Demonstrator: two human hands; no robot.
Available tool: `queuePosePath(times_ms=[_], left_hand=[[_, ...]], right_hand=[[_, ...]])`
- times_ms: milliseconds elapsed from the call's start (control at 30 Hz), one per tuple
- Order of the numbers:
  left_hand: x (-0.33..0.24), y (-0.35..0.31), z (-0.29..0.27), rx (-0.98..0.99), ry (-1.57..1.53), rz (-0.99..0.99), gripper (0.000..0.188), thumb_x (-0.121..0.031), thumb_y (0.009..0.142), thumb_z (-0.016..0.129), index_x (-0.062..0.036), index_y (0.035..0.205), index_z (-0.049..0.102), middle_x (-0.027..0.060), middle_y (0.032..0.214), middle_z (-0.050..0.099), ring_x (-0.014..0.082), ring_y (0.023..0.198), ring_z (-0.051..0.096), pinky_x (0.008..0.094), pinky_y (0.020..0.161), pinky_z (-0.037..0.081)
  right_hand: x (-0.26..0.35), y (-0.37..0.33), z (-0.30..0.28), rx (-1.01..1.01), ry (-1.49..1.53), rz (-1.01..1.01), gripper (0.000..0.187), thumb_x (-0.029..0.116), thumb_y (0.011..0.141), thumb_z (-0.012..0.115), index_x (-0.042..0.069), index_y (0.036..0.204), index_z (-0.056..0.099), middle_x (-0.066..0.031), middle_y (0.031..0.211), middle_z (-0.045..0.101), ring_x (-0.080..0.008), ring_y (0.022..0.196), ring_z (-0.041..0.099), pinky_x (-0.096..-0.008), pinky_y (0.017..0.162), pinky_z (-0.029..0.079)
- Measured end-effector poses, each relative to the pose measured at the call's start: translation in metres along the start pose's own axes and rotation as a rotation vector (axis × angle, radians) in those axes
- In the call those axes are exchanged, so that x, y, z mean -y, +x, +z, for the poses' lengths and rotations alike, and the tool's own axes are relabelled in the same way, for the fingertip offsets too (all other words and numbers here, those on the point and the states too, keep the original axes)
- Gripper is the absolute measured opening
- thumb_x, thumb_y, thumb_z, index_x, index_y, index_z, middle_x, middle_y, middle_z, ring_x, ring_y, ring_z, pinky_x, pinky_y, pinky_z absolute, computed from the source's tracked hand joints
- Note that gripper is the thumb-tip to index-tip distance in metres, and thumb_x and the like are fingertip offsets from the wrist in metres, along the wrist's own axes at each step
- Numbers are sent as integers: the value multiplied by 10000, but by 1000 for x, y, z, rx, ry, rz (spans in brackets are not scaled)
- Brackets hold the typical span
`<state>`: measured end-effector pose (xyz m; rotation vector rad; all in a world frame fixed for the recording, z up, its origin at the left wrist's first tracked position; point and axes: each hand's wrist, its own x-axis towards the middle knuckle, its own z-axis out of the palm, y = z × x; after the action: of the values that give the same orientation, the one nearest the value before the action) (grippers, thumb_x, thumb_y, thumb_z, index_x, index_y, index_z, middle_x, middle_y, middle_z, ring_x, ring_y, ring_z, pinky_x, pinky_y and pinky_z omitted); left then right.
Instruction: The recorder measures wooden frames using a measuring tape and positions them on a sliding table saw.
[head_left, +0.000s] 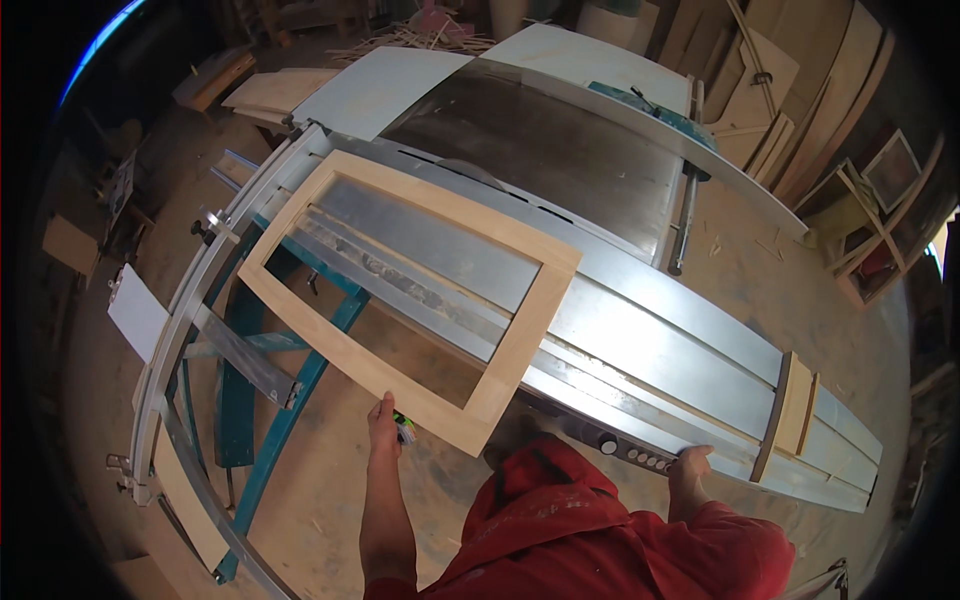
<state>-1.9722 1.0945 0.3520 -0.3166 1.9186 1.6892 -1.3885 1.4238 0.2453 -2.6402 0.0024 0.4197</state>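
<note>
A pale wooden frame [408,403] with an open middle lies slanted across the sliding table of a panel saw [640,340], its near left side overhanging the metal. My left hand [384,422] is closed at the frame's near rail, its thumb against the edge. By those fingers, below the rail, shows a small black-and-green thing [404,428] that looks like a tape measure. My right hand [692,466] rests on the table's near edge, beside the control panel [610,445], fingers laid over the metal and holding nothing I can see.
The saw blade [474,174] sits beyond the frame. A wooden block [790,405] stands across the table at right. A metal fence rail [170,340] and teal support arm [275,430] lie at left. Boards [830,80] lean at the back right.
</note>
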Motion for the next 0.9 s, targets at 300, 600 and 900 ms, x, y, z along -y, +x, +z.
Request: queuePosePath(times_ms=[300,600,900], left_hand=[[4,-34,-1,-135,-82,25,333,-390,1035,668,-97,878,641,5,761,651,136,609,604,321,545,488],[27,-7,0,-62,-25,51,285,-349,1027,688,-103,891,641,-4,752,628,116,662,608,293,604,489],[-6,-13,7,-86,33,-4,228,-299,1023,699,-73,1002,684,-11,848,647,106,758,596,297,708,489]], right_hand=[[15,-3,14,-2,-80,-225,874,636,997,535,-210,1211,514,-393,1152,676,-486,1034,710,-536,912,576],[-24,51,-31,406,-218,-360,818,714,967,479,-14,1325,581,-217,1192,714,-352,1077,702,-483,862,584],[82,-2,-103,1814,-386,367,305,243,1097,511,9,1274,597,-127,846,721,-218,635,622,-344,568,531]])
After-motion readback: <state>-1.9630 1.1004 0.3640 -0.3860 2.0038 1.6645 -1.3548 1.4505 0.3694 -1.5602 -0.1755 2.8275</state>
